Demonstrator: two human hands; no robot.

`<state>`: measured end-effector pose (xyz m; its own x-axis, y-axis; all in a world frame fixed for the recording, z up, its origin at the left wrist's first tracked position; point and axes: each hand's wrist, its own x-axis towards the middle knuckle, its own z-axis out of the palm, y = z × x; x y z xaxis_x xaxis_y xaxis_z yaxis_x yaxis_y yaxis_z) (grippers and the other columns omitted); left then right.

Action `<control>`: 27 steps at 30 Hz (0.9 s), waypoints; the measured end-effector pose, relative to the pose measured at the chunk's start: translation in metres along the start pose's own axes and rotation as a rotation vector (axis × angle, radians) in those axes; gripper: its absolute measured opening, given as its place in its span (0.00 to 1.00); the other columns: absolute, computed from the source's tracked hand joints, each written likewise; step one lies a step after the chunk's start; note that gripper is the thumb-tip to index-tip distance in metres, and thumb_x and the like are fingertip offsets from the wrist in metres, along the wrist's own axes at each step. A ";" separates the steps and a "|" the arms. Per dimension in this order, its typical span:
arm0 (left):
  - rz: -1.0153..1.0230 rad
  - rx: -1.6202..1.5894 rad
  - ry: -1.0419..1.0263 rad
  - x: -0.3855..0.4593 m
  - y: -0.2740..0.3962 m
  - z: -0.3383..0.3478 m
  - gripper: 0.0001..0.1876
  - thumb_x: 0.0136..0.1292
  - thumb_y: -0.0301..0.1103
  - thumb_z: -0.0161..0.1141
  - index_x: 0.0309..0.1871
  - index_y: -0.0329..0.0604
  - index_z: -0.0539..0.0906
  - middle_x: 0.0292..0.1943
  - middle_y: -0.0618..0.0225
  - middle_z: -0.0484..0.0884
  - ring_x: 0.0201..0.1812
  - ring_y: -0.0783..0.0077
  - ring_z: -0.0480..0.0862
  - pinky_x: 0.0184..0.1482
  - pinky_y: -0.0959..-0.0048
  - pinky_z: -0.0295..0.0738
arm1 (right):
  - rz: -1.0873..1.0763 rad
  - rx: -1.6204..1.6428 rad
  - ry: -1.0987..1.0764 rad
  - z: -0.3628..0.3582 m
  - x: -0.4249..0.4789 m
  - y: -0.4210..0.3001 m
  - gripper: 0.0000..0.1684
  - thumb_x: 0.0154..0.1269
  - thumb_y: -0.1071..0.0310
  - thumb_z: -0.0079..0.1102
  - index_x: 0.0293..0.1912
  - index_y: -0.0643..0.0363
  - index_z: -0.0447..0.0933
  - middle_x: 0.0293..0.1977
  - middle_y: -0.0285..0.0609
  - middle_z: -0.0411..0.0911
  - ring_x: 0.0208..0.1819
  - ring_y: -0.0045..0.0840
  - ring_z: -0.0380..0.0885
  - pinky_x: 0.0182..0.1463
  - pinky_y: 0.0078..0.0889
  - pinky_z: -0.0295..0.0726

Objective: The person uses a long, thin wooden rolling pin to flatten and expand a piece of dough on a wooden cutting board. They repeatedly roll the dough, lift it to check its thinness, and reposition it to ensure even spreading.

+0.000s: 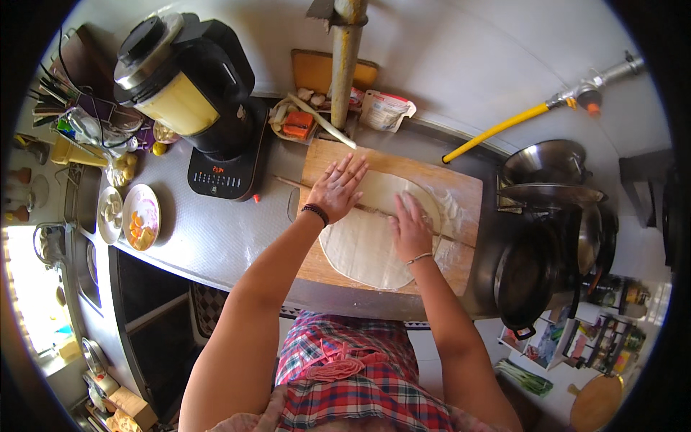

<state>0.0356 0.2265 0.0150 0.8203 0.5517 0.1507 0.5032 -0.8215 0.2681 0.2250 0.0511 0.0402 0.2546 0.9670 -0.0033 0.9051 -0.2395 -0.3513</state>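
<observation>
A large, flat round sheet of dough [372, 248] lies on a wooden board [459, 189] dusted with flour on its right side. A thin wooden rolling pin [372, 211] crosses the dough, its left end sticking out past the board. My left hand [339, 189], with a dark beaded bracelet, rests flat over the pin's left part, fingers straight. My right hand [411, 224], slightly blurred, is over the pin's right part with its fingers extended. Neither hand is wrapped around the pin.
A black blender [221, 124] with yellowish contents stands at the back left. Two plates [141, 217] sit on the left counter. Behind the board are a basket of vegetables [280, 119] and a white pouch [386, 110]. Black pans [526, 275] stand at the right, below a yellow hose [494, 132].
</observation>
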 end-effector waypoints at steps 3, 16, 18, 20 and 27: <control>-0.024 -0.002 -0.088 -0.016 0.000 0.010 0.38 0.76 0.50 0.49 0.83 0.40 0.57 0.86 0.61 0.50 0.86 0.58 0.47 0.84 0.51 0.44 | 0.053 -0.087 -0.116 0.009 -0.023 0.020 0.42 0.76 0.56 0.54 0.82 0.52 0.53 0.84 0.42 0.48 0.83 0.42 0.50 0.83 0.53 0.50; -0.110 -0.105 -0.065 -0.057 0.037 -0.003 0.41 0.73 0.51 0.55 0.82 0.36 0.58 0.85 0.59 0.53 0.85 0.55 0.52 0.83 0.51 0.48 | 0.058 0.190 0.095 0.008 -0.097 0.022 0.22 0.69 0.66 0.64 0.61 0.56 0.77 0.77 0.47 0.63 0.79 0.48 0.59 0.78 0.56 0.62; -0.071 -0.106 -0.056 -0.030 0.035 -0.008 0.38 0.75 0.50 0.54 0.82 0.40 0.60 0.85 0.59 0.54 0.84 0.55 0.53 0.82 0.47 0.48 | 0.014 0.189 0.094 0.006 -0.095 0.038 0.16 0.64 0.70 0.69 0.50 0.58 0.78 0.71 0.47 0.67 0.77 0.49 0.62 0.76 0.52 0.66; -0.055 -0.098 -0.041 -0.006 0.033 -0.014 0.36 0.76 0.50 0.52 0.82 0.44 0.61 0.85 0.59 0.53 0.84 0.55 0.53 0.82 0.47 0.50 | -0.016 0.157 0.107 0.001 -0.091 0.046 0.14 0.59 0.72 0.73 0.42 0.59 0.78 0.63 0.47 0.71 0.72 0.49 0.67 0.73 0.50 0.70; -0.112 -0.211 0.107 0.025 -0.020 -0.026 0.31 0.80 0.48 0.48 0.80 0.46 0.64 0.84 0.60 0.55 0.83 0.50 0.56 0.80 0.48 0.55 | -0.031 0.143 0.137 -0.017 -0.075 0.069 0.15 0.60 0.78 0.70 0.44 0.60 0.75 0.63 0.51 0.69 0.67 0.50 0.69 0.69 0.49 0.72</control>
<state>0.0394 0.2606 0.0381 0.7236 0.6587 0.2062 0.5119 -0.7126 0.4798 0.2742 -0.0392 0.0322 0.2799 0.9507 0.1336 0.8584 -0.1856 -0.4782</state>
